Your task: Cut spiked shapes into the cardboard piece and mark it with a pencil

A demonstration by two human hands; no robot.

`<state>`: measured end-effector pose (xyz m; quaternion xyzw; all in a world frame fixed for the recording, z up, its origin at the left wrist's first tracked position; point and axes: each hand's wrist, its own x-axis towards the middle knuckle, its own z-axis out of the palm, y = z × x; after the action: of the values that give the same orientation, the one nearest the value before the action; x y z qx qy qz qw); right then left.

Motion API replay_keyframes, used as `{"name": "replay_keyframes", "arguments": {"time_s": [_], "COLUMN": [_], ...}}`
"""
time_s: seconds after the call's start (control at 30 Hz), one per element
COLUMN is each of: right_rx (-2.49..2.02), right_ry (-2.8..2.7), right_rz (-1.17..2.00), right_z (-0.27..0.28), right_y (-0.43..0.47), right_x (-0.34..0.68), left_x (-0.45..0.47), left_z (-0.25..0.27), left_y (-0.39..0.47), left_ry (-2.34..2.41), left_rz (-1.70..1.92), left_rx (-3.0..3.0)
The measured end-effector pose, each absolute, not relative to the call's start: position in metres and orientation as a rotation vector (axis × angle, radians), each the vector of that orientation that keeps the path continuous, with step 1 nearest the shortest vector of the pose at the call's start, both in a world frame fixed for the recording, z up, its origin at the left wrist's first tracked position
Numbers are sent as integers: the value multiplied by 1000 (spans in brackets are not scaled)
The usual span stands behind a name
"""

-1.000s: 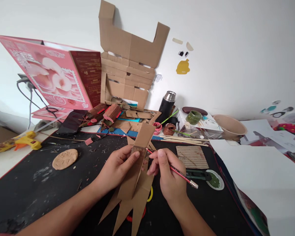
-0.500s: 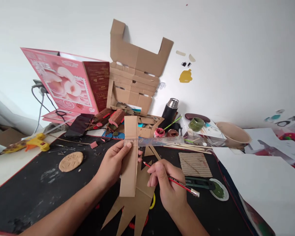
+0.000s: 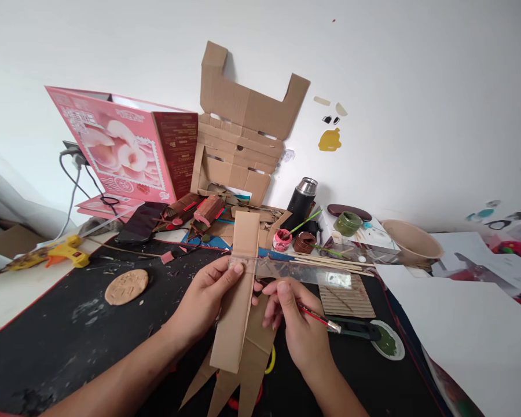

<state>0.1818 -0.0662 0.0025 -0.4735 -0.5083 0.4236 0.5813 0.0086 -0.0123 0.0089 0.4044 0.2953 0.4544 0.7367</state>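
My left hand (image 3: 208,295) is closed on a long cardboard strip (image 3: 234,324), with its thumb pressing a clear plastic ruler (image 3: 282,270) across the strip's upper part. The ruler reaches out to the right, above my other hand. Gripped in my right hand (image 3: 301,324) is a red pencil (image 3: 315,315), its eraser end pointing right. The pencil's point is near the strip's right edge, but I cannot tell whether it touches. Beneath the strip lies a cardboard cutout (image 3: 254,353) with long pointed prongs, partly covering scissors with yellow (image 3: 271,360) and red handle parts.
A green utility knife (image 3: 351,328) and a lid of green paint (image 3: 388,340) lie at right, near corrugated cardboard (image 3: 347,298). Paint jars (image 3: 282,239) and a black flask (image 3: 301,200) stand behind. To the left are a clay disc (image 3: 127,286) and a yellow glue gun (image 3: 69,255).
The cardboard strip has come slightly lower and nearer, and the ruler's right end has dipped. My right hand has brought the pencil's point closer to the strip's edge. The view has shifted a little.
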Motion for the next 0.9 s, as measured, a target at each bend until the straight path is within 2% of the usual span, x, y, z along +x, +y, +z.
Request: {"name": "replay_keyframes", "arguments": {"time_s": [0.9], "right_rx": [-1156], "right_ry": [-1012], "right_rz": [994], "right_z": [4], "right_y": [-60], "right_x": [187], "left_x": [13], "left_z": [2], "left_y": [-15], "left_ry": [392], "left_rz": [877], "left_rx": [891]}}
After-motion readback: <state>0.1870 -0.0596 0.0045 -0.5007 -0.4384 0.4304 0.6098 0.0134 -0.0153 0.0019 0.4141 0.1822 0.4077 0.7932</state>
